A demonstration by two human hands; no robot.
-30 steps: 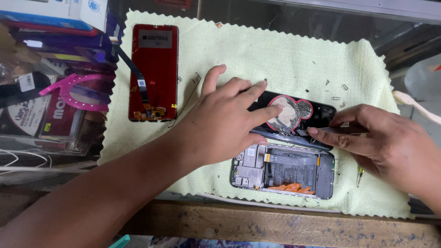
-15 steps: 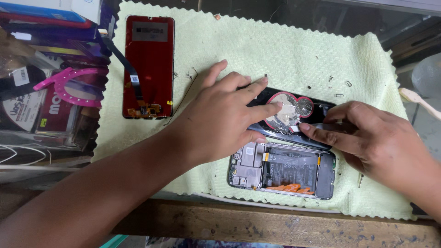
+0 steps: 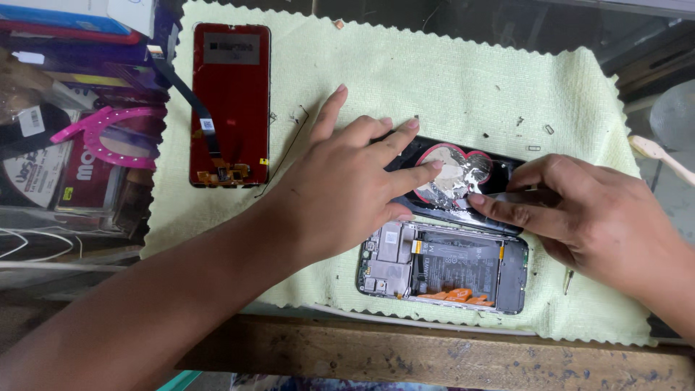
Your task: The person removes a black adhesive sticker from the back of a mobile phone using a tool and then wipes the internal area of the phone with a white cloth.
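My left hand point(image 3: 355, 185) lies flat on a black phone back cover point(image 3: 463, 185), fingertips pressing its left half beside a round silvery sticker point(image 3: 452, 177). My right hand point(image 3: 579, 213) pinches the cover's right part, its forefinger touching the sticker's edge. Just in front lies an opened phone body point(image 3: 441, 268) with its battery and circuit board exposed. A red-backed phone screen point(image 3: 230, 105) with a flex cable rests at the cloth's far left. Everything sits on a pale green cloth point(image 3: 434, 80).
A pink curved tool point(image 3: 101, 130) and stacked packages point(image 3: 51, 166) crowd the left side. A small screwdriver point(image 3: 569, 281) lies on the cloth near my right wrist. Tiny screws point(image 3: 548, 129) dot the cloth's right part. The wooden bench edge point(image 3: 434, 355) runs along the front.
Both hands shifted slightly on the back cover. My right forefinger moved up to the sticker's edge. The view moved closer.
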